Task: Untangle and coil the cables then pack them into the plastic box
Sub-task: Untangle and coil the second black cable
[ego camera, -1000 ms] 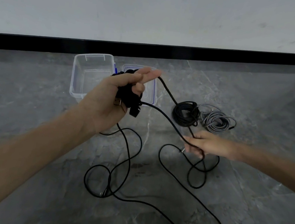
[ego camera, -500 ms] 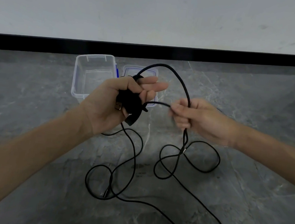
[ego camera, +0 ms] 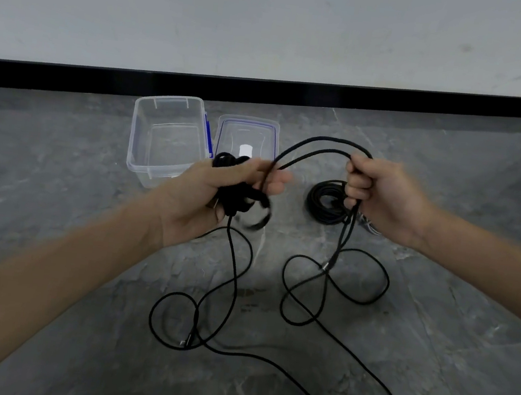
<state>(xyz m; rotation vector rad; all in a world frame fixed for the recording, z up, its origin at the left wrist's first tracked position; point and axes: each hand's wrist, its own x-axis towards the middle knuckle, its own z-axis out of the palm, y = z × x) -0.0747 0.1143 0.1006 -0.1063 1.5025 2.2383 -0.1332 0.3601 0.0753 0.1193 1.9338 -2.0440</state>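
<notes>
Head view, person over a grey marbled tile floor [ego camera: 430, 349]. Left hand [ego camera: 216, 198] raised mid-frame, fingers wrapped round a wound bundle of the long black cable [ego camera: 346, 230]; the bundle is blurred, so the turns cannot be counted. Two strands arc from the left hand's fingers up and across to the right hand [ego camera: 383, 199], which is closed in a fist round them. Below the fist both strands hang to the floor; one ends in a silver metal plug [ego camera: 326, 266]. The rest of the cable lies in loose crossing loops over the near half of the floor, with a second silver plug [ego camera: 184, 341] in the near-left loop. Clear rectangular plastic box [ego camera: 135, 136] stands open toward the floor's far edge, near the black skirting board [ego camera: 70, 78]. Clear lid with blue seal [ego camera: 247, 130] lies flat just right of the box. Coiled black cable [ego camera: 321, 201] lies on the floor right of the lid, partly hidden by the right hand; a grey cable coil [ego camera: 370, 228] shows only as a sliver behind that hand.
</notes>
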